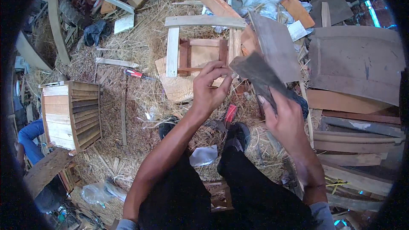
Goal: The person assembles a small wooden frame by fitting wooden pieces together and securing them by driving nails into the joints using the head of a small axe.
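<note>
My right hand (286, 113) is wrapped round a dark, flat, broad-ended piece (260, 71), slightly blurred. Whether it is a blade or old wood I cannot tell. Its wide end points up and left, close to the fingertips of my left hand (209, 88). Those fingers are drawn together in a pinch, and anything between them is too small to make out. Just beyond lies a pale wooden frame (172, 51) with a smaller reddish-brown frame (184, 53) inside its outline. A red-handled tool (230, 113) rests on the ground below my hands, by my shoe.
A slatted wooden box (58, 110) stands at the left, near a red-handled screwdriver (134, 73). A grey board (277, 47) leans beyond my right hand. Stacked boards and panels (353, 61) fill the right side. Wood shavings (140, 102) cover the ground.
</note>
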`<state>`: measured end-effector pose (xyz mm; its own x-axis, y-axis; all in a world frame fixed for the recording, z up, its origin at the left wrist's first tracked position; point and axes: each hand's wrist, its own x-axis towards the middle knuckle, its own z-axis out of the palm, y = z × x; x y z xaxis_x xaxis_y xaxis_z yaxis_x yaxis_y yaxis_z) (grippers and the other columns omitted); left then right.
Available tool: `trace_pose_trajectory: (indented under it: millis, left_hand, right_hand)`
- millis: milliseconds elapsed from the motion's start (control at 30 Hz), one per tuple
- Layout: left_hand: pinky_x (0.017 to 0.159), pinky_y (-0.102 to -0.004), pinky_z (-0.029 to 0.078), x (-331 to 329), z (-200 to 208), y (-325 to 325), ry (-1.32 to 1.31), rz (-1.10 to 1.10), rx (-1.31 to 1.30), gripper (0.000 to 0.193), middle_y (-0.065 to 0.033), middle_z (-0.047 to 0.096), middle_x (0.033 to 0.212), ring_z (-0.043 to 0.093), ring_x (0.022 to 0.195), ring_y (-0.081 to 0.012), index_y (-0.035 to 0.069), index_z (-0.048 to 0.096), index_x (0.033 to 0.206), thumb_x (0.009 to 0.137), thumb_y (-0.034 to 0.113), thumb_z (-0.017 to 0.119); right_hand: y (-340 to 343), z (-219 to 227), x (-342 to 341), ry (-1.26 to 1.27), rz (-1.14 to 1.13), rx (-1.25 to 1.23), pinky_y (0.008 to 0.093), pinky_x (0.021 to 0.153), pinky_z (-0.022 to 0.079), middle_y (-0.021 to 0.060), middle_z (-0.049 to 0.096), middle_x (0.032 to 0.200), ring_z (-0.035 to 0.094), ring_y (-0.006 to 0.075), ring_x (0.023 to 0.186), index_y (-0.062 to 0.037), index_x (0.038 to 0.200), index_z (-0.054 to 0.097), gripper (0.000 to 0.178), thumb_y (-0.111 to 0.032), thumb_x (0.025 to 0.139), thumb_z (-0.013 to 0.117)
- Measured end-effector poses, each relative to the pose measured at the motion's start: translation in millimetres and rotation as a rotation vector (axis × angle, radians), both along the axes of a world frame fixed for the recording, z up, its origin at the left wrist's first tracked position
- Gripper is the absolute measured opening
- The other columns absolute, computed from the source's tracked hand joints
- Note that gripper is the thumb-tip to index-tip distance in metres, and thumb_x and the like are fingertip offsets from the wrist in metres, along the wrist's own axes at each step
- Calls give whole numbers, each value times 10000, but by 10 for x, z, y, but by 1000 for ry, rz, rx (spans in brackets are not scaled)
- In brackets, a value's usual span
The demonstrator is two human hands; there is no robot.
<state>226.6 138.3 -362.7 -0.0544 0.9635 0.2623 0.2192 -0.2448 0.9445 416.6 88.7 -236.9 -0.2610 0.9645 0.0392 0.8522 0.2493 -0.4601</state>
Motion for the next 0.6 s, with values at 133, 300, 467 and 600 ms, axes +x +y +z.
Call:
trace_pose_trajectory:
  millis: [133, 300, 467, 600]
  left_hand:
    - [837, -319, 510, -44, -7, 1, 32, -13, 7, 133, -131, 690, 996, 665, 949, -223, 22, 739, 889, 762, 25, 776]
    - [838, -319, 510, 1, 11, 2, 9, 2, 16, 124, -133, 691, 998, 667, 952, -228, 24, 739, 885, 765, 28, 772]
    - [843, -321, 512, -46, -50, -4, 20, 8, 26, 128, -129, 691, 998, 670, 953, -229, 24, 735, 888, 765, 9, 768]
    - [845, -321, 511, -14, -35, 3, 0, -18, 19, 133, -126, 692, 1001, 670, 955, -224, 20, 732, 889, 762, 4, 768]
  right_hand:
    - [4, 4, 18, -21, 21, -51, 475, 769, 545, 235, 623, 1024, 647, 421, 892, -15, 1343, 489, 493, -53, 867, 609]
    - [-4, 21, 10, -17, -1, -87, 474, 780, 543, 233, 626, 1045, 648, 419, 915, -22, 1343, 490, 493, -49, 865, 606]
    - [-10, -6, -21, -5, 11, -79, 475, 774, 542, 231, 627, 1039, 649, 418, 913, -27, 1348, 489, 503, -47, 860, 610]
    - [13, 28, -26, -25, 0, -81, 470, 775, 541, 231, 626, 1024, 648, 416, 909, -33, 1349, 491, 507, -51, 858, 613]
